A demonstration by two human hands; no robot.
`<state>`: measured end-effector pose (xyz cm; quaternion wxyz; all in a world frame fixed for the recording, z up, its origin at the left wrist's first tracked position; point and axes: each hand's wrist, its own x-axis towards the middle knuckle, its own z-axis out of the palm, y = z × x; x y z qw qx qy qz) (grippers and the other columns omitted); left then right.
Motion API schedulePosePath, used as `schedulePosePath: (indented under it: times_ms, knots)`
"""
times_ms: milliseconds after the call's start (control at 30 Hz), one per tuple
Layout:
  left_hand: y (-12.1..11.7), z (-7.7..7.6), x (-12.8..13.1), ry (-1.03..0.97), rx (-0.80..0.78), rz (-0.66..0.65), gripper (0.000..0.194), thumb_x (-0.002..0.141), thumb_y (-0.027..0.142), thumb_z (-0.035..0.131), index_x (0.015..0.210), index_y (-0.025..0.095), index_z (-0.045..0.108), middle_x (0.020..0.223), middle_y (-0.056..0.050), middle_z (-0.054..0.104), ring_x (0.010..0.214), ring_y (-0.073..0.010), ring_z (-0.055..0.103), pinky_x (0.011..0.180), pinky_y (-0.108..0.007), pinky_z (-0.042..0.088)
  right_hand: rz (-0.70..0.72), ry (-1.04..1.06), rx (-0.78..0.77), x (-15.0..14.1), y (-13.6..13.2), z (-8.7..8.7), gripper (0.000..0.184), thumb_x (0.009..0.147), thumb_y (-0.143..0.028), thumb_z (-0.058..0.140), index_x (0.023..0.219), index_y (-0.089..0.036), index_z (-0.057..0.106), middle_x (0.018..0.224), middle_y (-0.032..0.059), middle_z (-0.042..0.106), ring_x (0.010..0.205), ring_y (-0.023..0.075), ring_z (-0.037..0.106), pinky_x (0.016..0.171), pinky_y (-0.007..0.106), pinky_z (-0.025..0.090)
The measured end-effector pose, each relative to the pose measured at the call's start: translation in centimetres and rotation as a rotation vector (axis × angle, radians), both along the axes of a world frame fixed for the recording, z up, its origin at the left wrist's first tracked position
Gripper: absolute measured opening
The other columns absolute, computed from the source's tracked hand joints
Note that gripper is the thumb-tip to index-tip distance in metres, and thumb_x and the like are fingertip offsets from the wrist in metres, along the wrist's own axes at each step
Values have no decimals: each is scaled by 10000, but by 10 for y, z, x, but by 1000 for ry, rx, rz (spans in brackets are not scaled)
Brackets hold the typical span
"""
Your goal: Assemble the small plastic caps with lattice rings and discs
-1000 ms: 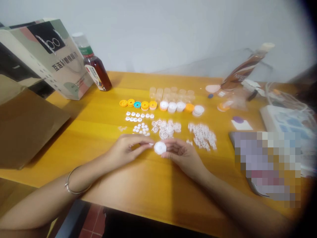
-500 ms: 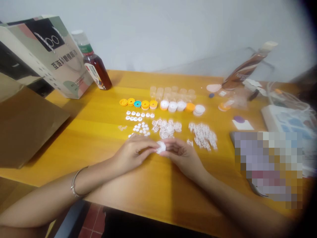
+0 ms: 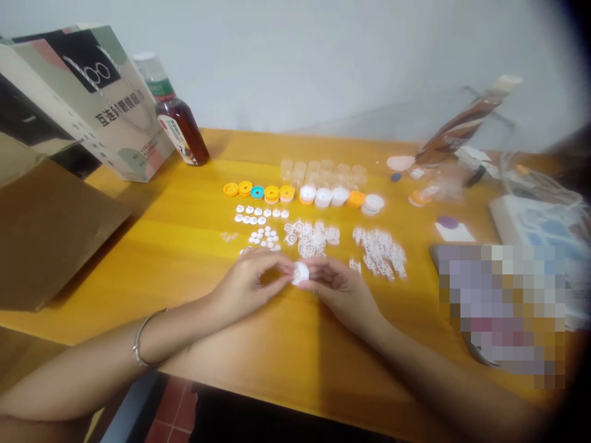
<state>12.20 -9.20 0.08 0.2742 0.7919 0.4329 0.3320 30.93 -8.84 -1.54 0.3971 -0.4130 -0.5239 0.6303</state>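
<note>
Between my two hands is a white round plastic cap [image 3: 301, 273], held just above the table. My right hand [image 3: 344, 292] pinches its right edge between thumb and fingers. The fingertips of my left hand [image 3: 252, 280] are closed at the cap's left edge; the small white piece they carried earlier cannot be made out. Just beyond the hands lie small white round pieces [image 3: 265, 237], a pile of clear wheel-shaped parts [image 3: 312, 239] and a pile of clear frame-like parts [image 3: 381, 253].
Behind the piles stand rows of white discs [image 3: 261, 213], orange, blue and white caps [image 3: 271, 194] and clear cups [image 3: 323, 173]. A paper bag [image 3: 115, 123], dark bottle [image 3: 184, 135] and cardboard box [image 3: 60, 227] are left. A brown bottle [image 3: 457, 132] and white box [image 3: 512, 227] are right.
My left hand has moved right, bringing a small white piece to the cap. Its fingers covered part of the cap, then drew slightly back to the left edge. My right hand has barely moved.
</note>
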Motion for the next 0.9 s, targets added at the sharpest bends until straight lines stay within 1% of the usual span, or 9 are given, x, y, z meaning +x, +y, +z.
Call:
schedulePosePath:
  times_ms: [167, 433, 500, 667, 900]
  knots:
    - [0, 0, 1, -28, -8, -5, 105, 814, 202, 555, 900, 186, 612, 864, -39, 654, 812, -141, 591, 764, -312, 472, 3, 10, -3, 0, 0, -1, 220, 671, -197, 697, 875, -236, 627, 868, -1, 697, 824, 139, 648, 844, 325, 505]
    - [0, 4, -1, -22, 4, -24, 128, 809, 195, 563, 930, 180, 604, 892, -39, 640, 830, -139, 577, 770, -300, 454, -6, 16, -6, 1, 0, 0, 219, 667, -200, 701, 873, -233, 632, 846, 2, 699, 818, 144, 650, 837, 324, 505]
    - [1, 4, -3, 17, 45, -30, 125, 812, 200, 560, 926, 184, 611, 884, -39, 633, 830, -143, 567, 765, -306, 441, -13, 20, -6, 1, 0, 0, 227, 656, -206, 712, 867, -225, 632, 832, 4, 698, 815, 146, 650, 839, 328, 505]
    - [3, 1, -6, 134, 216, -32, 134, 801, 225, 586, 923, 210, 639, 862, -28, 623, 831, -152, 541, 749, -312, 403, -18, 30, -7, 1, 0, 1, 242, 637, -214, 730, 859, -213, 634, 804, 0, 693, 795, 142, 648, 827, 324, 508]
    - [2, -1, -5, 164, 234, -57, 144, 810, 220, 575, 931, 226, 654, 861, -24, 629, 822, -147, 537, 740, -306, 381, -18, 35, -6, 0, -1, 0, 226, 651, -168, 711, 857, -220, 636, 807, -10, 688, 785, 123, 641, 818, 301, 506]
